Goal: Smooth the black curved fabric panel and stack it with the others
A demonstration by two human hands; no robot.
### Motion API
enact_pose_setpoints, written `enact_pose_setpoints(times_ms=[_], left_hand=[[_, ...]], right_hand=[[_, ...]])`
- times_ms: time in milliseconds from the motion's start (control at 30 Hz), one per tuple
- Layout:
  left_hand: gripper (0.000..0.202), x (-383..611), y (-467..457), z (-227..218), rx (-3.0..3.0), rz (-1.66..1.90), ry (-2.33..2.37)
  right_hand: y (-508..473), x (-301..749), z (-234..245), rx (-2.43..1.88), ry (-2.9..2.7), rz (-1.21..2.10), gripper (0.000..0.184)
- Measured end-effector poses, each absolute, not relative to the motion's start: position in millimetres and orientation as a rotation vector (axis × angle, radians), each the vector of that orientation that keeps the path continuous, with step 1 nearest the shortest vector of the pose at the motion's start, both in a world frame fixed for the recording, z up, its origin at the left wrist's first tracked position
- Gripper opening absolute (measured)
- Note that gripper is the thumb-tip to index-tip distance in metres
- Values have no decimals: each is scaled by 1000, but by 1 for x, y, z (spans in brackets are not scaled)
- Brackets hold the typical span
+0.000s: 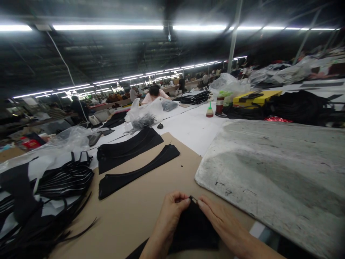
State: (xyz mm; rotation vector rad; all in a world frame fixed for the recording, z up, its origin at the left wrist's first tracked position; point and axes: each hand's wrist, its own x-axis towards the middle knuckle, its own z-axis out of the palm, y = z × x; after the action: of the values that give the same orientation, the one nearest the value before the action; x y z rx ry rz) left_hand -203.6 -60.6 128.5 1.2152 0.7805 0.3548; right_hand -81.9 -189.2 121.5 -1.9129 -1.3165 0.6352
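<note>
Low in the middle, a piece of black fabric [196, 226] hangs between my two hands over the brown board. My left hand [172, 210] pinches its top edge between thumb and fingers. On the other side of the same edge, my right hand [219, 214] also grips it, with thumb and fingertips close together. Between the fingertips shows a small pale label-like patch [193, 199]. Farther up the board lies a curved black fabric strip [138, 171]. Behind that strip rests a stack of wider black pieces [126, 149].
To the right lies a worn grey padded board [272, 172]. Behind it are a yellow box [256, 98] and a small green-tipped bottle [209, 110]. Bundled black straps [64, 180] fill the left. A person [156, 94] leans over the table beyond clear plastic bags [144, 113].
</note>
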Motion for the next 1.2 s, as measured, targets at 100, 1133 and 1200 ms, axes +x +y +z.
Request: enact_pose_setpoints(times_ms=[100,1133,1200], left_hand=[[36,-206,-62,130,1131,370,770],[32,-216,-63,131,1315,447,714],[32,-219,-66,130,1368,405,706]], right_hand=[[-187,-87,125,-1927,-1324,689,47],[-157,-55,126,-2322,-1562,277,33],[-153,-52,124,-2307,-1705,264,33]])
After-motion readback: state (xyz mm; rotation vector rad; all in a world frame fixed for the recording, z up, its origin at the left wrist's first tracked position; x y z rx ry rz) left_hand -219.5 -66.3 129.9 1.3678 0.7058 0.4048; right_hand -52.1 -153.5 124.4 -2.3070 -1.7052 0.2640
